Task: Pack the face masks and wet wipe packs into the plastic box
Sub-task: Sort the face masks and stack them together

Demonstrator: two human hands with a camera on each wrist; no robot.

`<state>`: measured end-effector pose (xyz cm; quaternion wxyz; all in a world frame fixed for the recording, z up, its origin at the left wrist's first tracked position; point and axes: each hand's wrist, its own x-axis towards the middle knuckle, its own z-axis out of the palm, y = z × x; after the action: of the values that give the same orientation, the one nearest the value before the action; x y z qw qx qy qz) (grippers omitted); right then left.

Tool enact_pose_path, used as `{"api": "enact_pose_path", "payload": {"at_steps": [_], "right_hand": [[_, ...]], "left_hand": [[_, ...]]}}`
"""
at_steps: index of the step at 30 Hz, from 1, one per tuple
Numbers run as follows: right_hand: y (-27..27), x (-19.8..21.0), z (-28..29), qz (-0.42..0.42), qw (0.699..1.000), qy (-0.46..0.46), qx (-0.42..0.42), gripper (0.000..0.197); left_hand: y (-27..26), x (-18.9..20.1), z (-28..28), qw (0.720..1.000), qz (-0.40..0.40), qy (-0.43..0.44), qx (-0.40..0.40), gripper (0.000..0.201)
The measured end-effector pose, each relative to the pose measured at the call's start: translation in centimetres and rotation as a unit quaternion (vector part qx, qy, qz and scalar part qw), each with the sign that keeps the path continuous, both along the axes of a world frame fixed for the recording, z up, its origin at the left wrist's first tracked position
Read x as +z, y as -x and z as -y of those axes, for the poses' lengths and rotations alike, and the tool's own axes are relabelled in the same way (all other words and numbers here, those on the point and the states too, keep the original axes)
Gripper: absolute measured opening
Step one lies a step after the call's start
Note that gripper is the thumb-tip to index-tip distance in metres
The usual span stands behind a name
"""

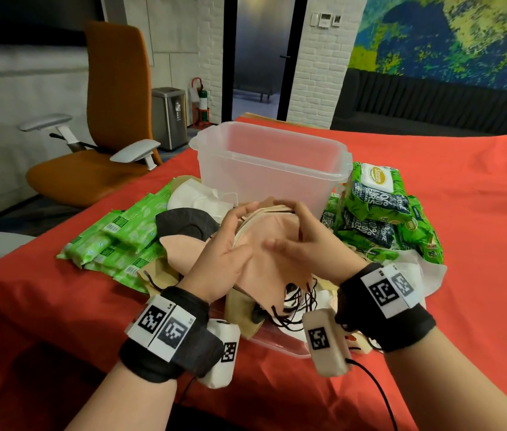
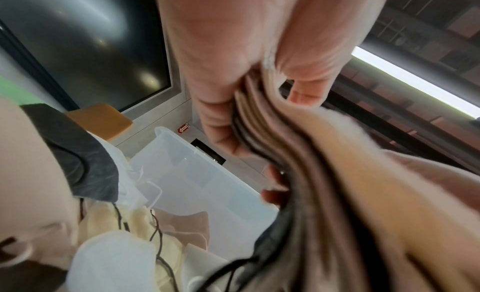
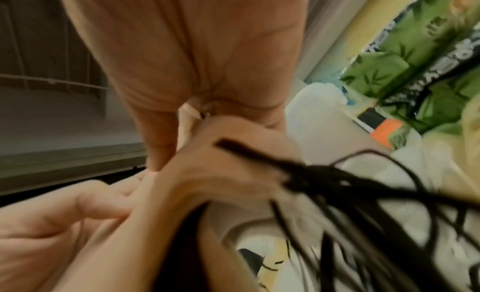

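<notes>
Both hands hold one stack of masks (image 1: 264, 244) upright on its edge at the middle of the table, just at 6 o'clock of the box (image 1: 272, 163). The left hand (image 1: 224, 262) clamps the stack from 9 o'clock, fingers curled over its top edge and thumb flat on the near face. The right hand (image 1: 305, 244) closes on it from 3 o'clock, fingers hooked over the top. In the left wrist view the layers show edge-on, fanned a little under the fingertips (image 2: 223, 136). Squeezing from both sides probably squares the loose layers into one block that will slip into the box without splaying.

The masks are soft, matte fabric, peach and tan, folded flat with a curved edge. Thin black ear loops (image 1: 295, 306) dangle in a tangle under the stack (these could snag on the rim). More masks, one white (image 1: 202, 197) and one dark grey (image 1: 183, 225), lie heaped at 9 o'clock of the hands.

The box is clear, rigid plastic, tall and rounded at the corners, open, and looks empty. Slim light-green wipe packs (image 1: 121, 241) lie flat at 9 o'clock of the heap. Plumper, glossy, leaf-printed packs (image 1: 376, 209) are piled against the box at its 3 o'clock. Everything sits on a red cloth (image 1: 463, 244). Nothing seems packed yet.
</notes>
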<state>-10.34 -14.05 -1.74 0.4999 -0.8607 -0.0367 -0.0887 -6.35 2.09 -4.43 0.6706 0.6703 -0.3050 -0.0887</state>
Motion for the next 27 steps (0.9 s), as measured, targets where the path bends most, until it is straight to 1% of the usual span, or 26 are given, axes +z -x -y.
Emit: {"api": "enact_pose_path", "payload": {"at_steps": [1,2,4,5,6,7,9,11,13,15,16,19,22,24,27], "right_hand": [[0.1,-0.1,-0.1,0.013,1.0,-0.024,0.003,0.061],[0.1,-0.1,-0.2,0.032,0.998,-0.047,-0.015,0.058],[-0.2,-0.4,-0.2,0.074,0.99,-0.099,-0.074,0.056],[-0.3,-0.4,-0.4,0.09,0.984,-0.118,-0.102,0.057],[-0.3,-0.4,-0.7,0.102,0.979,-0.126,-0.124,0.06],[-0.1,-0.3,-1.0,0.109,0.977,-0.127,-0.133,0.063],[0.3,-0.2,-1.6,0.111,0.981,-0.099,-0.126,0.068],[1.0,0.1,-2.0,0.115,0.985,-0.066,-0.11,0.066],[1.4,0.3,-1.7,0.125,0.986,-0.064,-0.086,0.069],[0.9,-0.2,-0.9,0.129,0.989,-0.039,-0.066,0.074],[0.5,-0.5,-0.3,0.131,0.989,-0.027,-0.069,0.077],[-0.2,-1.0,0.8,0.154,0.984,-0.053,-0.073,0.086],[-0.1,-0.9,1.3,0.15,0.982,-0.091,-0.073,0.083],[0.3,-0.6,1.3,0.135,0.986,-0.079,-0.058,0.08],[0.6,-0.6,1.4,0.099,0.993,-0.054,-0.021,0.075]], "left_hand": [[-0.2,-0.1,0.2,1.0,-0.006,0.016,0.023,0.055],[-0.4,-0.3,0.4,0.997,-0.023,0.045,0.058,0.05],[-0.8,-0.6,0.7,0.982,-0.083,0.109,0.13,0.038],[-1.0,-0.9,0.9,0.973,-0.113,0.129,0.153,0.032],[-0.9,-0.9,1.2,0.968,-0.137,0.139,0.159,0.029],[-0.8,-1.0,1.5,0.966,-0.151,0.145,0.154,0.031],[-0.3,-1.1,2.1,0.969,-0.147,0.146,0.131,0.044],[0.0,-1.0,2.5,0.976,-0.115,0.137,0.126,0.046],[0.0,-1.1,2.4,0.979,-0.086,0.127,0.134,0.045],[-0.1,-1.1,2.0,0.98,-0.074,0.127,0.136,0.052],[-0.1,-1.0,1.8,0.979,-0.073,0.133,0.134,0.056],[-0.3,-0.7,1.2,0.983,-0.05,0.137,0.114,0.063],[-0.3,-0.2,0.7,0.994,-0.011,0.1,0.038,0.059],[-0.2,0.0,0.4,0.998,-0.014,0.06,-0.015,0.051],[0.1,0.0,0.4,0.998,-0.039,-0.002,-0.049,0.043]]}}
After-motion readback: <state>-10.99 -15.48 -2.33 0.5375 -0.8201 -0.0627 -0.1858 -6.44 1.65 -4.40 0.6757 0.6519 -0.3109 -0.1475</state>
